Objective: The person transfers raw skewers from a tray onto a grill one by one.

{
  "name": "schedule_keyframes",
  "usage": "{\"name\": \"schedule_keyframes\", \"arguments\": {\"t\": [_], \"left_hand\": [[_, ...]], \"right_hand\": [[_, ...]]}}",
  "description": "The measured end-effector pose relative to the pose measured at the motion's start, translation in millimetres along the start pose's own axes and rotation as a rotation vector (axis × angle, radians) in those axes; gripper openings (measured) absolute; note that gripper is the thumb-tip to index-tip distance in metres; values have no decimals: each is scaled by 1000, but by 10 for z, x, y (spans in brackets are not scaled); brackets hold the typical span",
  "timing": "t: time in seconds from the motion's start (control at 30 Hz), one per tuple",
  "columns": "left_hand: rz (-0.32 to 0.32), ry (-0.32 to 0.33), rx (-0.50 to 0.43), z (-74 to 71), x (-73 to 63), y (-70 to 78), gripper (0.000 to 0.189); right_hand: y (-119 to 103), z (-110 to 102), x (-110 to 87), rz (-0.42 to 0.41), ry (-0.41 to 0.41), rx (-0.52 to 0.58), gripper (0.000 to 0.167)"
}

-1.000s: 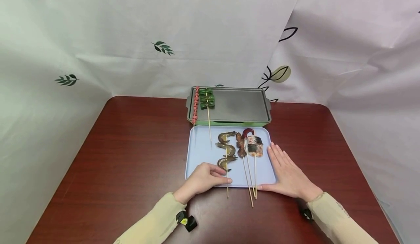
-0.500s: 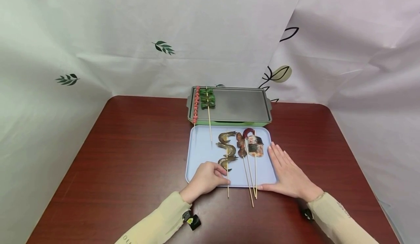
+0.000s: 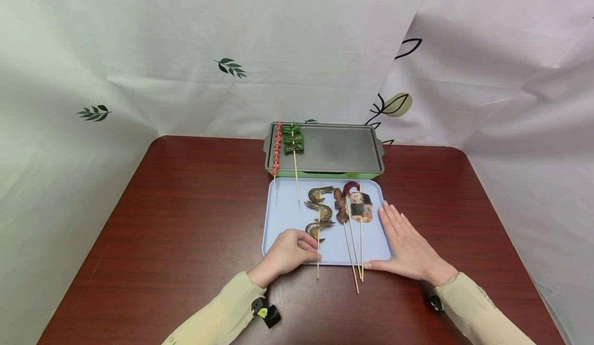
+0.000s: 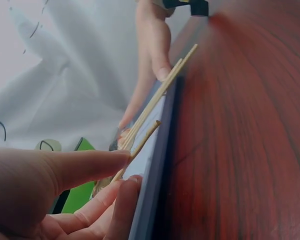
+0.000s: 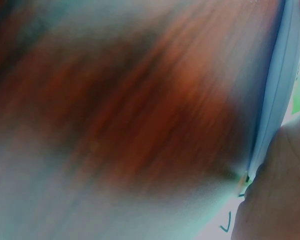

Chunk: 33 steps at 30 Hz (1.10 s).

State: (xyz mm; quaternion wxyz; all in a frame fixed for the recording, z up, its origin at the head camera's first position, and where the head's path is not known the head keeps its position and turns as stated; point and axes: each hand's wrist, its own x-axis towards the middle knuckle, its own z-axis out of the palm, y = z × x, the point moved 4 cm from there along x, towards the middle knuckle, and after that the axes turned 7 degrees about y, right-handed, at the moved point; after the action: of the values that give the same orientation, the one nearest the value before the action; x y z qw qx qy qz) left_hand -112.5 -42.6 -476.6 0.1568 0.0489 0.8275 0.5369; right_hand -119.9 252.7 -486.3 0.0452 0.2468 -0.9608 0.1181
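Observation:
My left hand (image 3: pixel 291 249) pinches the bare stick of a shrimp skewer (image 3: pixel 320 212) at the near edge of a pale blue tray (image 3: pixel 281 216). In the left wrist view the thumb (image 4: pixel 95 167) lies against that stick (image 4: pixel 147 136), with curled fingers below it. The shrimps lie on the tray. With fingers straight, my right hand (image 3: pixel 410 249) rests along the tray's right edge, its thumb near the corner. Right of the shrimps are a brown meat skewer (image 3: pixel 341 206), a dark red curled piece (image 3: pixel 350 186) and a fish-like skewer (image 3: pixel 361 211); their sticks overhang the near edge.
Behind the tray stands a grey grill plate (image 3: pixel 341 149) on a green base. A red-beaded skewer (image 3: pixel 277 149) and a green pepper skewer (image 3: pixel 293 141) lie at its left, sticks reaching over the tray. Dark red wooden table (image 3: pixel 185 221) surrounds everything; white curtains hang behind.
My left hand has shifted slightly, and the shrimp skewer's near end has moved a little to the left. My right hand and the other skewers have stayed put.

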Motion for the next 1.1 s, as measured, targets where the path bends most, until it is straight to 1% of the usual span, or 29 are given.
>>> {"name": "schedule_keyframes", "arguments": {"t": [0.03, 0.1, 0.27, 0.37, 0.47, 0.57, 0.8, 0.93, 1.1], "left_hand": [[-9, -4, -22, -9, -5, -3, 18], [-35, -15, -97, -20, -16, -7, 19], [-112, -47, -334, -35, -60, 3, 25], [-135, -63, -409, -52, -82, -12, 29], [-148, -78, -444, -70, -95, -39, 32], [-146, -91, -459, -86, -109, -48, 35], [-134, -86, -472, -128, -135, -43, 36], [-112, -91, -467, -153, -162, -19, 36], [-83, -88, -462, -179, -208, 46, 37]], "right_hand": [[2, 1, -1, -1, 0, -1, 132], [5, 2, -1, -1, 0, -2, 132], [1, -1, -2, 2, -3, -1, 132], [-2, -5, -1, 1, -2, 1, 132], [-2, -8, 0, 0, -2, 1, 132], [1, -6, 2, 2, -3, 0, 132], [2, -5, 6, 4, -8, -3, 132], [0, -3, 8, 5, -9, -4, 132], [-1, -4, 4, 6, -10, -5, 132]]}}
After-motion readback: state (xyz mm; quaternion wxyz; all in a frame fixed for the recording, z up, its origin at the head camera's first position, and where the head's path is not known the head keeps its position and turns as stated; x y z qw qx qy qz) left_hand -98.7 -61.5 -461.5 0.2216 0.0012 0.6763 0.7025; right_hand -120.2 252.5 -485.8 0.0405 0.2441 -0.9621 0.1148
